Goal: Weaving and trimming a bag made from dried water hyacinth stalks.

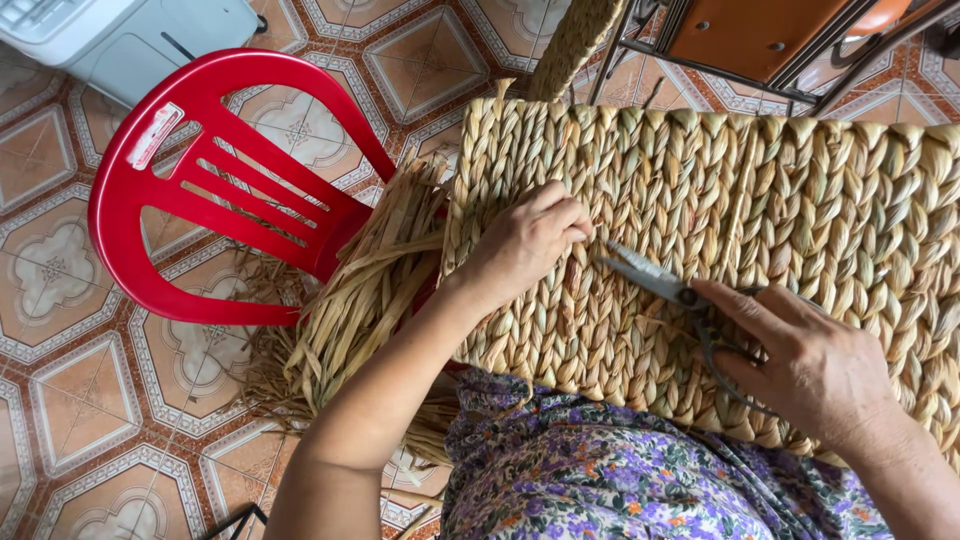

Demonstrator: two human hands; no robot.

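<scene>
Now we are pressing our left hand (525, 240), fingers curled, onto the woven mat (800, 200) across our lap, perhaps pinching a strand, while our right hand (810, 365) is gripping scissors (665, 285), blades nearly closed.

left hand (525, 240): palm down, fingers curled, fingertips pinched together at the knuckle end
left forearm: bare, reaching up from lower left
right hand (810, 365): palm down, fingers closed through tool handles, index extended
right wrist: bent inward
</scene>
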